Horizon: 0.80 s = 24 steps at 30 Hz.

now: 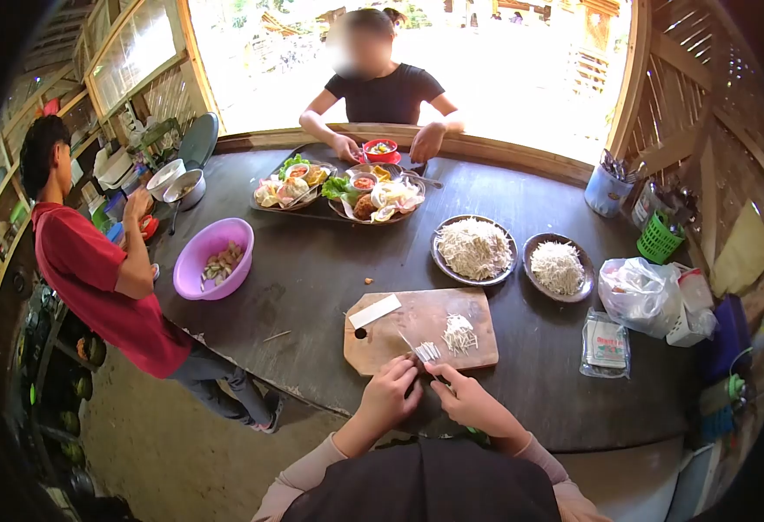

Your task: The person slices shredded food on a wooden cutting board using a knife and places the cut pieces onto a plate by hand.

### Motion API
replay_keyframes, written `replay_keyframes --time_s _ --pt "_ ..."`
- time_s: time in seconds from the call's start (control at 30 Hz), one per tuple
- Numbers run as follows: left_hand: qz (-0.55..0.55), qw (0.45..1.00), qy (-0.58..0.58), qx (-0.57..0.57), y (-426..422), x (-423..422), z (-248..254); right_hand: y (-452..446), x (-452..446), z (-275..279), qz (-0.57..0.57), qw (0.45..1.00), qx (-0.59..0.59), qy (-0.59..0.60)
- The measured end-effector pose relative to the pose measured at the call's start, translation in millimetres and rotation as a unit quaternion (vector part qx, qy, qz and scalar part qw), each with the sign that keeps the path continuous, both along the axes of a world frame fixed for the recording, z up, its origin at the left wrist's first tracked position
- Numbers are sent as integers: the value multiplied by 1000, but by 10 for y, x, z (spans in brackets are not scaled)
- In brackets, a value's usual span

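Observation:
A wooden cutting board [382, 339] lies at the table's near edge. My right hand [469, 402] is closed around a knife [411, 344], whose blade points away and to the left over the board; its handle is hidden in my fingers. Close beside it, my left hand [388, 396] rests at the board's near edge with fingers curled; what they hold, if anything, is hidden. Thin white strips [428, 351] lie right against the blade. A small heap of white strips [459, 335] sits farther right, and a flat white slab [375, 311] lies at the board's far left.
Beyond the board stand a plate of white shreds [474, 250] and a smaller one [558, 268]. A purple basin [214, 259] is left, food platters [373, 196] at the back. Plastic bags [639, 296] lie right. One person [108, 261] stands left; another [384, 96] is opposite.

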<state>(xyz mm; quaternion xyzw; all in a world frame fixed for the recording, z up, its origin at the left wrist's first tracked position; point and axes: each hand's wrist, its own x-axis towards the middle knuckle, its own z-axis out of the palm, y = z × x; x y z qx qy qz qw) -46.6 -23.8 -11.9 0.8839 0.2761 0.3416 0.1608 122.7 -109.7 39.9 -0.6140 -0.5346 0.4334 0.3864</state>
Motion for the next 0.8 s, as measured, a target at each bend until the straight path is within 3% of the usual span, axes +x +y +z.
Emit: replay_keyframes --time_s 0.23,0.33,0.4,0.53,0.6,0.73,0.8 --pt "3 1000 2 -10 -9 4 12 57 -27 -63 -7 994 98 -44" --pt "-9 1000 7 -10 -16 -20 4 -11 15 37 19 999 -6 -35" --pt "-4 999 35 -18 -20 -23 22 37 5 -183 1 993 106 -48" --pt "-13 999 34 -31 -30 -20 21 55 -11 -180 -5 992 113 -64" --pt "-16 998 47 -30 -36 -39 -2 -14 18 86 16 999 -19 -25" --pt "-12 998 57 -30 -74 -39 45 13 4 -51 10 1000 -22 -20" --pt "-21 998 49 -43 -67 -29 78 93 -34 -231 5 989 138 -59"
